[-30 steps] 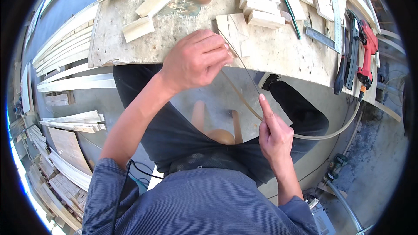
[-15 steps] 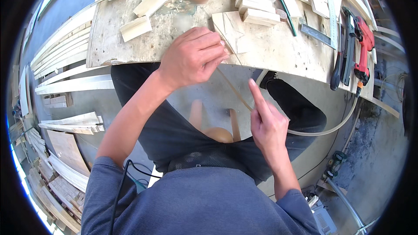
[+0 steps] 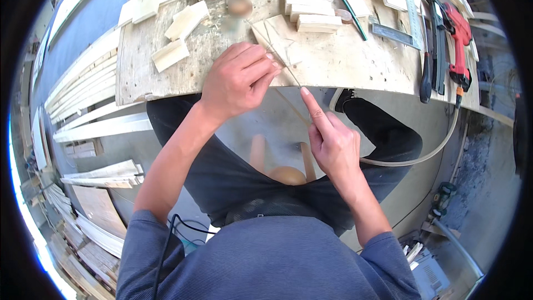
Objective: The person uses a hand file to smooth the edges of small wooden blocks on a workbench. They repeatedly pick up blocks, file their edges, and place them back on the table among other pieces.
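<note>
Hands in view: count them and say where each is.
2: the left hand, closed, at the near edge of the bench; the right hand, lower and farther right, index finger extended.

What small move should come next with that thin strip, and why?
Perhaps the right hand should steady the near end of the thin strip: its extended index finger is close to that end, while the left hand appears to pinch the strip farther up.
</note>
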Action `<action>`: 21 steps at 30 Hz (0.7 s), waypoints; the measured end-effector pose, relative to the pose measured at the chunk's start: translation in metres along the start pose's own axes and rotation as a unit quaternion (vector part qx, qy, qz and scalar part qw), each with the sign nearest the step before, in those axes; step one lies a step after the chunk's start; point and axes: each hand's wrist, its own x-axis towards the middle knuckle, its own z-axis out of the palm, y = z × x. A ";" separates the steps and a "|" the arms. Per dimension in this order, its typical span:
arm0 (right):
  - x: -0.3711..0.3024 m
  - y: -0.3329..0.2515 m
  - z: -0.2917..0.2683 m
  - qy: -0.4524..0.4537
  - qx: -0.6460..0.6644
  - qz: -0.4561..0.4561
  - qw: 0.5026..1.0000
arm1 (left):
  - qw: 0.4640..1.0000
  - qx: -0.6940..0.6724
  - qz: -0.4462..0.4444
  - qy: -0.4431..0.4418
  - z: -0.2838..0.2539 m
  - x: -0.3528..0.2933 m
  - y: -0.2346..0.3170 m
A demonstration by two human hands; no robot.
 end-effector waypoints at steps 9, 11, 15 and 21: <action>-0.020 0.008 -0.019 -0.033 0.002 0.010 0.999 | 1.000 0.001 -0.004 -0.007 0.001 0.000 0.003; 0.007 0.005 -0.003 -0.005 0.012 -0.002 1.000 | 1.000 0.004 0.005 -0.007 0.001 0.004 0.002; -0.005 0.005 -0.006 -0.003 0.022 -0.003 1.000 | 1.000 0.011 -0.005 -0.014 -0.002 0.005 0.001; -0.026 0.009 -0.009 -0.015 0.037 0.017 0.999 | 1.000 0.020 0.002 -0.007 0.002 0.001 0.003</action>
